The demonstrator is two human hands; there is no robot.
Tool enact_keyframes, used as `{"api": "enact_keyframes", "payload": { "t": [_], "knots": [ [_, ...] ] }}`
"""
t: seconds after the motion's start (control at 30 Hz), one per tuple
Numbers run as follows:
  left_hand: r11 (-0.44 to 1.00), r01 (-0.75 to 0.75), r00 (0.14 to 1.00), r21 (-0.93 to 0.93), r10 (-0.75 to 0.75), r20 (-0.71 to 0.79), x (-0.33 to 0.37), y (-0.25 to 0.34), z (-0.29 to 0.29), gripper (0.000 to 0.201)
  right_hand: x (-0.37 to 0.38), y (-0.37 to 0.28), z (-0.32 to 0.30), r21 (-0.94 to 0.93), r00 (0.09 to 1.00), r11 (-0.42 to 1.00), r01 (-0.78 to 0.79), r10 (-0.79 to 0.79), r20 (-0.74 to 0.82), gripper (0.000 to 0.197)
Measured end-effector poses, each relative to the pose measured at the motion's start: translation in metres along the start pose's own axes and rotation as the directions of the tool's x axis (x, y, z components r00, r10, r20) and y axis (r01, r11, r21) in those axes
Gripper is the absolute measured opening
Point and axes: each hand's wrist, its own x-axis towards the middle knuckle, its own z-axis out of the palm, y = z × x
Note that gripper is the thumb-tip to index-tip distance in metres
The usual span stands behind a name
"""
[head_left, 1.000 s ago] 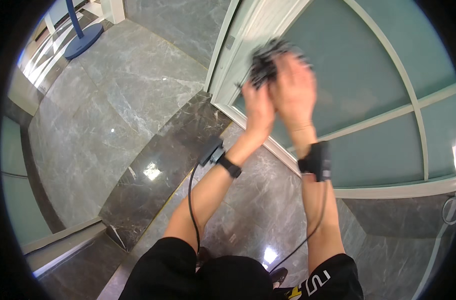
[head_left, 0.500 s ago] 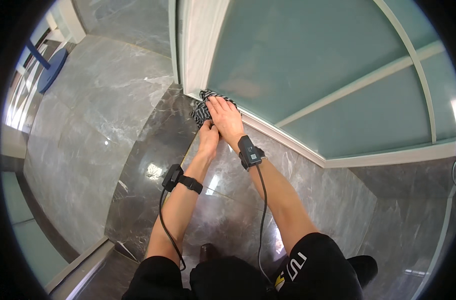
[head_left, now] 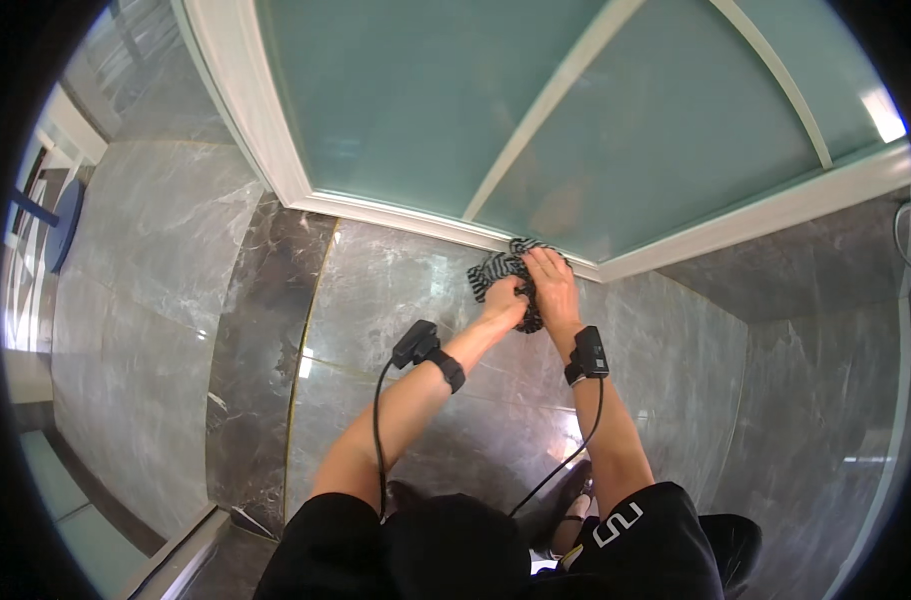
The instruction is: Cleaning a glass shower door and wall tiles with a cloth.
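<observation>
A black-and-white striped cloth (head_left: 493, 272) is bunched against the white bottom rail (head_left: 406, 223) of a frosted glass door (head_left: 396, 110), near the rail's right end. My right hand (head_left: 556, 285) presses on the cloth with fingers pointing up toward the glass. Close beside it, my left hand (head_left: 506, 302) grips the near part of the cloth, fingers curled. Part of the cloth hangs below, between the two hands. Each wrist wears a black strap with a small black box and a cable.
Grey marble tiles (head_left: 406, 300) cover the floor, crossed by a darker stone strip (head_left: 256, 330) on the left. A blue round stand base (head_left: 66, 225) is at the far left. To the right rises a grey tiled wall (head_left: 826, 390). My shoes show below me.
Both hands and the cloth have moved right along the door's bottom rail, from its left corner to near its right end. The view has shifted too.
</observation>
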Motion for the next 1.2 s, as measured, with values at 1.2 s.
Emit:
{"api": "enact_keyframes", "payload": {
  "t": [1.2],
  "knots": [
    [0.978,-0.097,0.988,-0.186,0.072,-0.136,-0.015,0.000,-0.036,0.024,-0.026,0.057,0.061,0.927,0.068,-0.079,-0.366,0.992,0.111,0.005]
  ]
}}
